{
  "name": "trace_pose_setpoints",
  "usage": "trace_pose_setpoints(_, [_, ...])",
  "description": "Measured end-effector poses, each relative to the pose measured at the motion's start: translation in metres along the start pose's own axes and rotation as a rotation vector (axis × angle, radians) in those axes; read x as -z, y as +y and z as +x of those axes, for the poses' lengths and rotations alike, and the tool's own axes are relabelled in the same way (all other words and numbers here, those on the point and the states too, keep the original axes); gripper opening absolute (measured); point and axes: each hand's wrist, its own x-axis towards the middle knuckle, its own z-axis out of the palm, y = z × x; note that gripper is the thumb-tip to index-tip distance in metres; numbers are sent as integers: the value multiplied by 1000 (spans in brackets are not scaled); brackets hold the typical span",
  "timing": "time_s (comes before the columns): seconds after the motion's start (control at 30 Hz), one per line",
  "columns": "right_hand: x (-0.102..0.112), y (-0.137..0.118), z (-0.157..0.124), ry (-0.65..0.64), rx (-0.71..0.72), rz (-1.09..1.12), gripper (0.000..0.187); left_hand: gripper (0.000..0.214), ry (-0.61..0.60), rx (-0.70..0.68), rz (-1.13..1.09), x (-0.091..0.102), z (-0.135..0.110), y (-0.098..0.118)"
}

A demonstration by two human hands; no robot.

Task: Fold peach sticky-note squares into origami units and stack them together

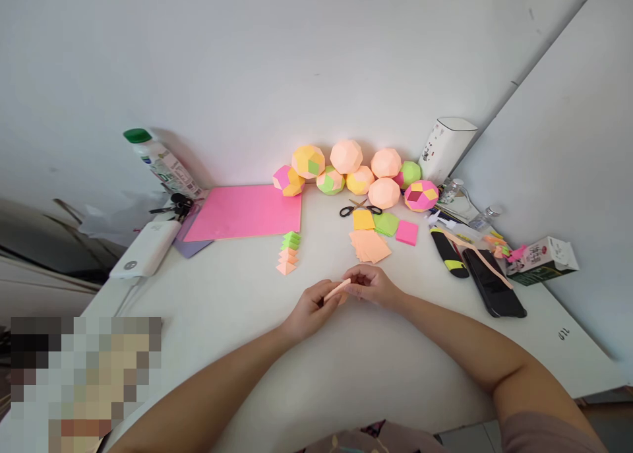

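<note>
Between my two hands is a small piece of peach folded paper [338,290], held just above the white table. My left hand [316,302] pinches it from the left, thumb on the near side. At its right edge my right hand [372,285] grips it with thumb and curled fingers. Ahead and left lies a short row of folded paper pieces [287,254], green at the far end and peach at the near end. Beyond my right hand are fanned peach paper sheets [370,246], with yellow [364,219], green [386,223] and pink [407,233] sheets beside them.
Black-handled scissors [361,208] lie behind the sheets. Several faceted paper balls [346,157] are piled against the wall. A pink board [247,212], a white bottle [163,163] and a white device [146,248] are left. A phone [492,285], a cutter [448,252] and a carton [541,260] are right.
</note>
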Motion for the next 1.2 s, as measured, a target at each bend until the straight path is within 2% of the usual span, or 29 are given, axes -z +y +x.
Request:
trace_pose_setpoints(0.33, [0, -3, 2, -36, 71, -13, 20, 24, -12, -15, -25, 0, 0, 1])
trace_pose_setpoints(1.2, [4, -4, 4, -58, 28, 33, 19, 23, -44, -15, 5, 1, 0, 0])
